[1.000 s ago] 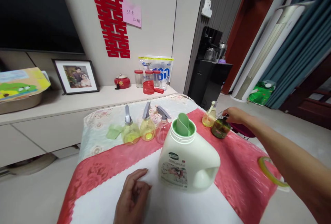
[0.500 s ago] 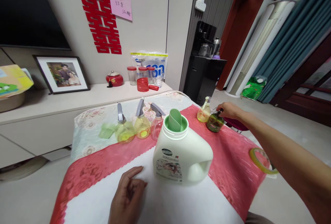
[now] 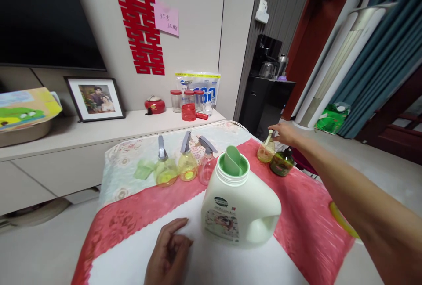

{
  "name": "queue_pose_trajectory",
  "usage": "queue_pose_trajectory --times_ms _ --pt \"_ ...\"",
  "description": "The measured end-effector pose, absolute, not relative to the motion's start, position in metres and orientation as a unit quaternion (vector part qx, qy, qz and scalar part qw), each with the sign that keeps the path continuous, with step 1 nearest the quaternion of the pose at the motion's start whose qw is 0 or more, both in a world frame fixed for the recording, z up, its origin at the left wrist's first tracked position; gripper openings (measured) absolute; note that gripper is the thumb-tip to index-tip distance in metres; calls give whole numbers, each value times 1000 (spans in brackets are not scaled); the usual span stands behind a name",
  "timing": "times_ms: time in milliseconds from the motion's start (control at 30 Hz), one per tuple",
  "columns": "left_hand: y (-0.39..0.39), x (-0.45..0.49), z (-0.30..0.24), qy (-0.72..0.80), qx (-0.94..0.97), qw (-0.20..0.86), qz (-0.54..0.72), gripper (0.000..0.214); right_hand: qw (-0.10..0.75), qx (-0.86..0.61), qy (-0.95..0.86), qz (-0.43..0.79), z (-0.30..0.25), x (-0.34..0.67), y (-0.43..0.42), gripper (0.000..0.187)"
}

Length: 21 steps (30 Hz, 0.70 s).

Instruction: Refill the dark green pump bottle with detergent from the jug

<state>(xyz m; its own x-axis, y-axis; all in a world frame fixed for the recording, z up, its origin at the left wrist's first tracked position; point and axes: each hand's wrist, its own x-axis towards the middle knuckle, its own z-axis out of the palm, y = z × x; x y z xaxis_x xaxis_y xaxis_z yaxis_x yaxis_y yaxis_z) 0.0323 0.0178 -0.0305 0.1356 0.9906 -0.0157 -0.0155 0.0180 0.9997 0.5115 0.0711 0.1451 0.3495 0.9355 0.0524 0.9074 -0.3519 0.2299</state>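
A large pale green detergent jug (image 3: 244, 210) stands on white paper in front of me, its mouth open with a green measuring cup (image 3: 231, 160) set in it. My left hand (image 3: 169, 250) rests on the paper to its left, holding nothing, fingers loosely curled and thumb apart from them. At the right side of the table my right hand (image 3: 282, 134) has its fingers at the head of a clear pump bottle (image 3: 265, 152) with yellowish liquid. Some fingertips are hidden. Beside it, below my wrist, stands a dark green bottle (image 3: 282, 164).
Spray bottles (image 3: 165, 172) with grey triggers stand left of the jug, by a light green crumpled piece (image 3: 143, 169). A yellow tape roll (image 3: 343, 219) lies at the right edge, partly behind my forearm. On the cabinet (image 3: 138, 122) are red-lidded jars (image 3: 176, 102) and a framed photo.
My right hand has let go of the dark green bottle and moved left to the clear pump bottle. My left hand keeps its pose. The view has shifted slightly.
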Motion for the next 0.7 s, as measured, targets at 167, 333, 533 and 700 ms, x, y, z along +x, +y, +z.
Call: queue_pose_trajectory --times_ms 167,333,533,700 --pt "19 33 -33 449 529 546 470 54 79 827 551 82 141 506 81 36" --pt "18 33 -32 457 526 542 470 56 79 830 544 96 142 496 79 36" --pt "17 34 -31 456 528 549 461 57 76 833 538 105 143 488 83 35" --pt "17 35 -30 467 522 543 463 61 61 830 547 95 138 486 94 37"
